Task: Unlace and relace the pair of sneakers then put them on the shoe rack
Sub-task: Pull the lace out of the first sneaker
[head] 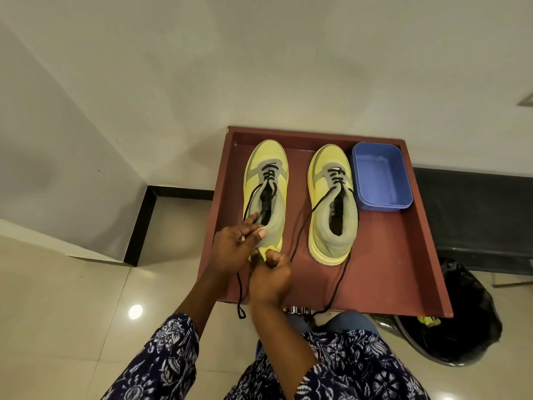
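Item 1: tray [403,255], reddish-brown, raised rim, carrying all task items; its near edge faces the person

Item 2: left sneaker [266,180], yellow with grey collar, toe toward the tray's far edge, standing along the left side of the tray. Black lace [240,290] threaded through the front eyelets only; the loose ends run back along both sides of the collar, and one end trails over the near edge of the tray and hangs below it

Item 3: right sneaker [331,203], same make, parallel to the first and apart from it, near the middle of the tray. Its black lace [337,284], also partly threaded, runs loose past the heel to the near edge

Item 4: blue plastic tub [380,180], rectangular, in the far right corner of the tray, just beside the right sneaker's toe end

Item 5: left hand [230,249], at the heel of the left sneaker; fingers extended against the outer side of the collar, thumb laid on the collar's rear, so the heel is clasped between them

Item 6: right hand [271,275], fingers curled tight at the back of the same heel, pinching the yellow heel tab

Item 7: bin with black liner [467,319], on the floor beyond the tray's near right corner

Item 8: patterned blue sleeves and lap, below the tray's near edge
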`<state>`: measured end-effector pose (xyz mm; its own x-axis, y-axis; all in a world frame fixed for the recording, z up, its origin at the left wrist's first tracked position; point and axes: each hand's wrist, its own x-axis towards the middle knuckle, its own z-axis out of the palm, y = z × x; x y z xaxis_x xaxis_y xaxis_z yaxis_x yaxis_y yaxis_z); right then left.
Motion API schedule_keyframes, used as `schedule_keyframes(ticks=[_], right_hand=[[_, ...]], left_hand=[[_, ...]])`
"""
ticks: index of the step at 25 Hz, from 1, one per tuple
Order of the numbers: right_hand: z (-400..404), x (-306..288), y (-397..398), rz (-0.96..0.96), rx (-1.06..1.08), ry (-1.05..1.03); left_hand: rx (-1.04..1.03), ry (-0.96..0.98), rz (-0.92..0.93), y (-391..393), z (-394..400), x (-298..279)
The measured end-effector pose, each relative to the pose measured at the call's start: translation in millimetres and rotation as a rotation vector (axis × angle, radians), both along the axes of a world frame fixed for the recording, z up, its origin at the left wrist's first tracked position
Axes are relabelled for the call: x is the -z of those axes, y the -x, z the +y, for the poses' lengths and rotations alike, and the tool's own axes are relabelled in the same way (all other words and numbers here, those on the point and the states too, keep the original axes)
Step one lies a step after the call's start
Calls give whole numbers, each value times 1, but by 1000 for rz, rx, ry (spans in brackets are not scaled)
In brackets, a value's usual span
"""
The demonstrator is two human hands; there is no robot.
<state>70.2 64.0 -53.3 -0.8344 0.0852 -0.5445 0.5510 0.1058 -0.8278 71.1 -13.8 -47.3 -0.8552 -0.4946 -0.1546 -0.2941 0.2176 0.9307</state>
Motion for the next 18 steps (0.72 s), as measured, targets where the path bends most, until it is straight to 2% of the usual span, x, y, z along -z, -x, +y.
schedule_keyframes(ticks=[6, 9, 13, 18], right_hand=[[14, 20, 14, -32, -71, -59], [19, 21, 31, 2, -4, -76], [13, 2, 54, 109, -112, -166], [17, 6, 18, 149, -164, -189]], left_hand=[[18, -33, 5, -1, -3, 0], [20, -74, 15, -1, -1, -3], [3, -84, 30, -1, 1, -4], [-32, -93, 29, -2, 4, -4]])
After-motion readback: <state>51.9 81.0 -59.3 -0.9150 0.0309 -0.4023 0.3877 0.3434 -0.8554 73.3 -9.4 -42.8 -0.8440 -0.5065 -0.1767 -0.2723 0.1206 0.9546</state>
